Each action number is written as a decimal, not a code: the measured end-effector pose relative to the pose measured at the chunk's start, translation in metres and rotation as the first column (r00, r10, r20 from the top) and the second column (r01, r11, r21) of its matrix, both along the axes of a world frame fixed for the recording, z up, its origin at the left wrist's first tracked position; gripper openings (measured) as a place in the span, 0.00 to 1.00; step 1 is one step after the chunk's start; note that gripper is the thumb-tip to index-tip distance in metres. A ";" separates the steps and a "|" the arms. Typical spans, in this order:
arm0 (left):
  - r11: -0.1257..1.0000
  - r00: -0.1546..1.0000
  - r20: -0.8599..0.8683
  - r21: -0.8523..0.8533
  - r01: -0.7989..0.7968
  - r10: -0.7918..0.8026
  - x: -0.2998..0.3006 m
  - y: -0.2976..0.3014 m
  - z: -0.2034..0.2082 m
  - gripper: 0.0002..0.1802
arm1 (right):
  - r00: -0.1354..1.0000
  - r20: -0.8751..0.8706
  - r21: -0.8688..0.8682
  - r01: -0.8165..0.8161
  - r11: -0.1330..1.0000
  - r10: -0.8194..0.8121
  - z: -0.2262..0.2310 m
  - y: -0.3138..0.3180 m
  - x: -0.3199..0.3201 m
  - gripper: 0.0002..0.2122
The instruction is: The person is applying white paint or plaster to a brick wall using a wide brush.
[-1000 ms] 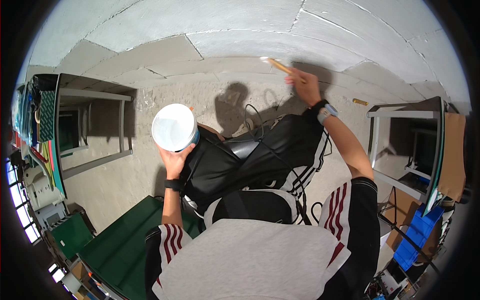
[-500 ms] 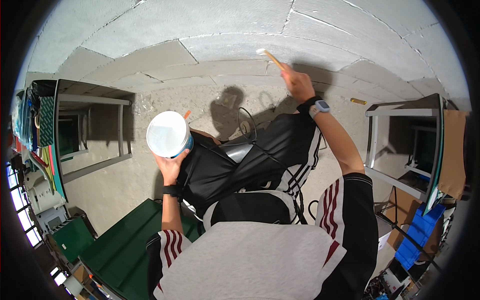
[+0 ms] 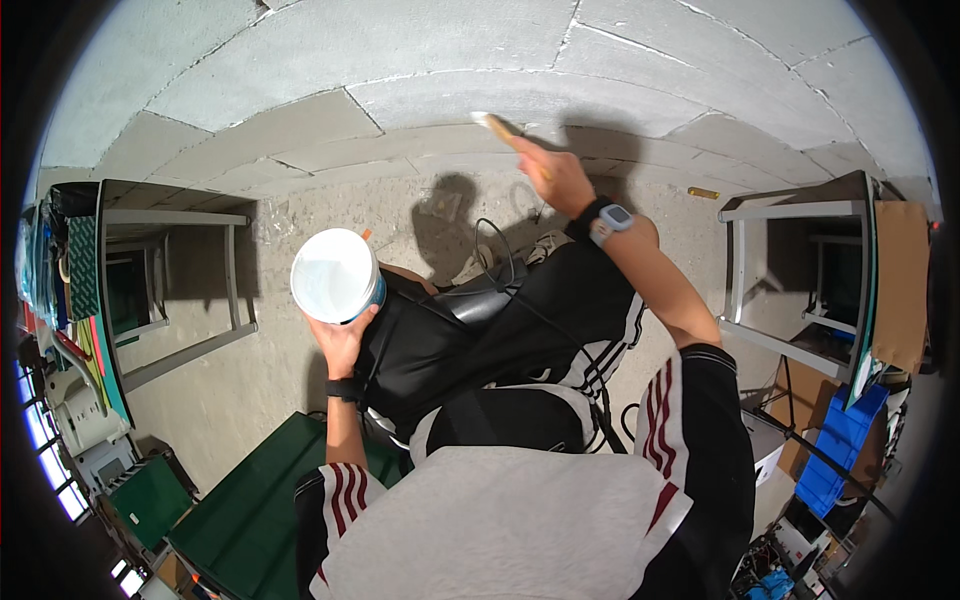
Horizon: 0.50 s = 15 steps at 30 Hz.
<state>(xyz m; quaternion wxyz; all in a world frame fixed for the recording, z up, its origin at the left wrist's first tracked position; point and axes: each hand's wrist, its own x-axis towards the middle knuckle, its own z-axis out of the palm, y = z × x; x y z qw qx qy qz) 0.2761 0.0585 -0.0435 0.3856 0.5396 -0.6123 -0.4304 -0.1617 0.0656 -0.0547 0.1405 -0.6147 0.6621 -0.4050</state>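
Note:
My left hand (image 3: 341,338) is closed around the lower side of a white paint bucket (image 3: 334,277), which it holds beside my left knee. White paint shows inside the bucket, and a small orange tab sticks out past its far rim. My right hand (image 3: 556,184) grips the handle of a paintbrush (image 3: 498,130). The brush's white-tipped bristles are at the block wall (image 3: 430,100), along a lower course; whether they touch it is hard to tell. White paint covers the upper blocks, while several lower ones look bare grey.
Metal-framed tables stand at the left (image 3: 180,217) and right (image 3: 790,210). A green box (image 3: 250,490) lies near my left side. Black cables (image 3: 565,330) cross my lap. A small yellow object (image 3: 703,192) rests on the floor by the wall; a blue bin (image 3: 840,450) is at right.
My right hand has swept the brush leftward and slightly down along the wall. The left hand keeps the bucket at nearly the same spot.

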 end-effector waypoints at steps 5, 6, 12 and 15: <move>1.000 1.000 0.023 0.007 -0.011 0.011 -0.002 -0.001 0.001 0.60 | 0.997 -0.073 0.024 -0.013 1.000 0.014 -0.031 -0.039 -0.001 0.14; 1.000 0.999 0.028 0.011 -0.023 0.023 0.002 0.002 -0.001 0.60 | 0.997 -0.068 0.028 -0.025 0.999 0.026 -0.030 -0.036 -0.004 0.14; 0.995 0.999 -0.002 0.090 -0.035 0.035 0.004 -0.001 0.000 0.59 | 0.942 -0.332 0.126 0.096 0.987 -0.049 -0.003 0.010 -0.057 0.15; 0.996 1.000 0.008 0.083 -0.009 0.008 0.001 -0.003 0.001 0.59 | 0.923 -0.366 0.166 0.194 0.967 -0.122 0.005 0.034 -0.084 0.14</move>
